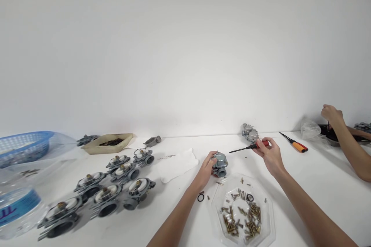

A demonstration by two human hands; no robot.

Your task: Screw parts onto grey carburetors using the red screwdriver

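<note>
My left hand (pixel 206 168) is closed around a grey metal carburetor (pixel 220 159) that rests on the white table, its domed bowl facing up. In my right hand (pixel 270 155) is a screwdriver (pixel 252 146) with a red and black handle, gripped between thumb and fingers. Its shaft points left, and the tip is above and to the right of the carburetor, apart from it. Just below both hands sits a clear plastic tray (pixel 271 222) with brass-coloured screws and small parts in it. A black O-ring (pixel 201 197) lies left of the tray.
Several opened carburetors (pixel 106 196) stand to the left, near a plastic bottle (pixel 20 210), blue basket (pixel 26 146) and beige tray (pixel 108 143). More carburetors (pixel 249 133) are by the wall. Two screwdrivers (pixel 294 142) lie right; beyond them another person's hand (pixel 332 115) works over a dark tray.
</note>
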